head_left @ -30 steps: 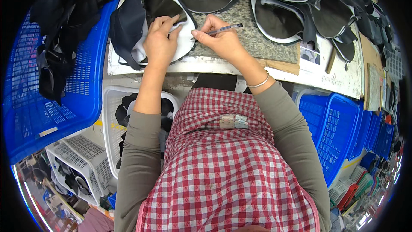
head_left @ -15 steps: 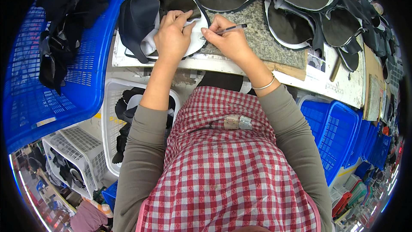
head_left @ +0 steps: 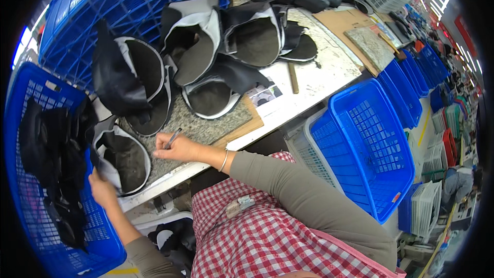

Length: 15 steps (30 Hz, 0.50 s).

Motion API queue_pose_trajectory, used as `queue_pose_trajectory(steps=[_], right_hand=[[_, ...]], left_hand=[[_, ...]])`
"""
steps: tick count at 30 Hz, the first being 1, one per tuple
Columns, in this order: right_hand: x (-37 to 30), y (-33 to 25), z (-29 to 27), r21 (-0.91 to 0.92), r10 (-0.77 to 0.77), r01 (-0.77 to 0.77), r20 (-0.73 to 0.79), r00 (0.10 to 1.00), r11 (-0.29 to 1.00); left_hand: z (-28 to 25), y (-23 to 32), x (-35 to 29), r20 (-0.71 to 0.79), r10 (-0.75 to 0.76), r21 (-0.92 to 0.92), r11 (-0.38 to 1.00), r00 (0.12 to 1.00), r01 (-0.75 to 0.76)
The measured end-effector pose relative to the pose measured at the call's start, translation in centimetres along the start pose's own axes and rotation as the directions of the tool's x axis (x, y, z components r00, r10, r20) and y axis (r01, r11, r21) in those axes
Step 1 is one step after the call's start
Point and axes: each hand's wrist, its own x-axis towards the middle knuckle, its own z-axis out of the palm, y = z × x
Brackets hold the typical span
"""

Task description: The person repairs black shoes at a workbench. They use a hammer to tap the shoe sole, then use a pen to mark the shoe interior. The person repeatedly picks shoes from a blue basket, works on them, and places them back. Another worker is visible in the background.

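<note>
On the near left of the workbench lies a black shoe upper [head_left: 135, 162] with a white lining edge and a dark grey inside. My left hand [head_left: 103, 189] is closed at its left side, gripping the black outer material; some of the fingertips are hidden. Just to the right of that upper, my right hand [head_left: 180, 149] pinches a slim dark pen [head_left: 174, 138], apart from the upper. Several more uppers, such as a black one [head_left: 119, 80] with its pale rim turned up, lie behind on a speckled stone slab [head_left: 177, 116].
Left of the bench, a blue basket [head_left: 105, 237] holds dark pieces. Another blue crate [head_left: 139, 7] stands behind the uppers. Stacked blue and white baskets [head_left: 378, 149] are at the right. A wooden stick [head_left: 293, 78] lies on the white bench top [head_left: 329, 67]. Cardboard [head_left: 339, 19] is farther back.
The view has swung to the right. My left hand has gone from pressing on the upper's white edge to its outer left side. My right hand with the pen has come off the upper.
</note>
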Motion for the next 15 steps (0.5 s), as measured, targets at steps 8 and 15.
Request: queue_pose_trajectory(steps=[8, 15], right_hand=[[-1.1, 0.1, -0.8, -0.063, 0.077, -0.074, 0.037, 0.996, 0.995], [-1.4, -1.6, -0.8, -0.068, 0.178, -0.173, 0.073, 0.981, 0.983]], left_hand=[[-8.8, -8.9, 10.1, -0.324, -0.075, 0.219, 0.964, 0.943, 0.152], [2.6, 2.1, 6.3, 0.176, 0.677, -0.693, 0.601, 0.715, -0.398]])
